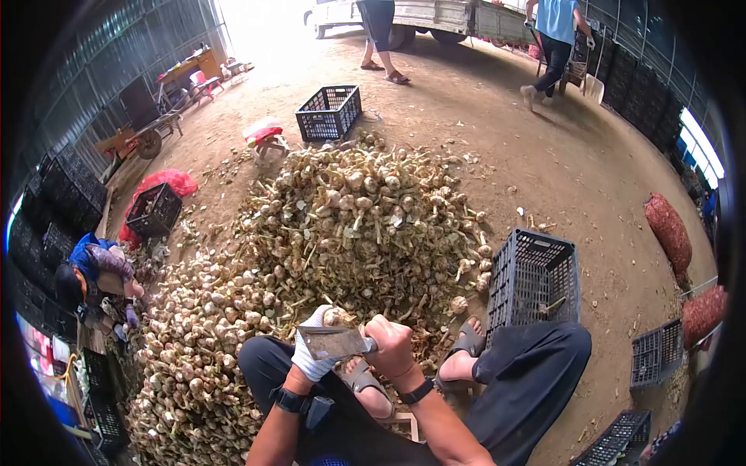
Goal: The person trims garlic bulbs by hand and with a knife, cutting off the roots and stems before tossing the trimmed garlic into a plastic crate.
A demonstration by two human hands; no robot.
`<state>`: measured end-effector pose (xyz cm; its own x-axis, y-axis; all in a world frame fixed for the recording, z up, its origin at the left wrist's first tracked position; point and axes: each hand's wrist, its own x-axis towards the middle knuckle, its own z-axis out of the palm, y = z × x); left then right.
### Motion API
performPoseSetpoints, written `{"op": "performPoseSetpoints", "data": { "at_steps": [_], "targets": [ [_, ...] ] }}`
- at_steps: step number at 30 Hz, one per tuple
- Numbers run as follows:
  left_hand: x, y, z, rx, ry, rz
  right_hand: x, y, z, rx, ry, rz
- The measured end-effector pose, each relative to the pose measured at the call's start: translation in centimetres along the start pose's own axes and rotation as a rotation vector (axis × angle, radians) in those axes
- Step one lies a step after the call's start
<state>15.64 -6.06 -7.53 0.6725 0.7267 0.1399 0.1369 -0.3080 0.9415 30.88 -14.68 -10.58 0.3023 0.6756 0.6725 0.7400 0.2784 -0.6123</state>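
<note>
Clenching tight around the handle of a cleaver (pixel 334 342), the right hand (pixel 391 348) is holding the blade flat and sideways across the lower middle of the frame. The left hand (pixel 315 351), wearing a white glove, is closing its fingers around a garlic bulb (pixel 336 316) and lifting it just above the blade's top edge. The glove is probably there because this hand is working closest to the steel. Both hands are hovering over the person's knees, close to the body, likely for steadiness and control.

Just beyond the hands, the garlic pile (pixel 350 225) is spreading across the centre and lower left of the frame, within easy reach of the seated person. A black crate (pixel 536 279) is standing tilted at right of centre, just beside the person's sandalled foot, seemingly placed where an arm can reach it. A second crate (pixel 329 113) is sitting at the far edge of the pile, upper centre.

At the left edge another person (pixel 93 272) is crouching against the pile. Red mesh sacks (pixel 668 229) are lying on the dirt floor at the right, and two people (pixel 556 39) are walking near a truck (pixel 435 14) along the top.
</note>
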Motion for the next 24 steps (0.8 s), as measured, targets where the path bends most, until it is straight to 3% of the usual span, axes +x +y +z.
{"op": "performPoseSetpoints", "data": {
  "at_steps": [3,5,7,9,10,13,15,16,19,20,22,24],
  "targets": [
    [-0.2,2.3,0.6,-0.108,0.015,-0.105,-1.0,1.7,0.4,-0.026,0.046,0.071],
    [-0.1,3.5,0.8,0.205,0.006,-0.026,-3.0,5.8,1.4,-0.132,0.061,0.190],
    [0.2,3.1,1.7,0.199,0.045,0.219,-6.8,9.7,1.2,-0.267,0.134,0.403],
    [0.2,4.6,2.1,0.111,0.046,-0.036,-8.9,10.6,1.4,-0.103,0.303,0.760],
    [0.4,4.8,2.1,0.016,0.017,-0.119,-9.4,11.0,1.9,-0.092,0.388,0.762],
    [1.0,3.3,3.0,-0.127,0.054,-0.027,-8.6,10.5,4.2,0.316,0.401,0.902],
    [1.4,2.7,3.2,-0.159,0.060,-0.021,-6.8,6.6,4.3,0.850,0.361,1.015],
    [1.7,2.9,3.2,-0.305,0.044,-0.039,-5.6,4.7,3.6,0.969,0.255,1.112],
    [1.8,4.4,3.2,-0.710,-0.042,-0.085,-3.6,0.9,2.2,1.626,0.120,1.002],
    [1.8,4.0,3.1,-0.723,-0.024,-0.079,-3.0,0.2,1.8,1.628,0.112,1.002],
    [1.9,4.8,2.9,-0.740,0.020,-0.031,-1.2,-1.0,0.6,1.610,0.181,1.193],
    [1.6,6.1,2.6,-0.743,0.090,0.028,-1.4,0.6,0.1,1.592,0.166,1.101]
  ]
}}
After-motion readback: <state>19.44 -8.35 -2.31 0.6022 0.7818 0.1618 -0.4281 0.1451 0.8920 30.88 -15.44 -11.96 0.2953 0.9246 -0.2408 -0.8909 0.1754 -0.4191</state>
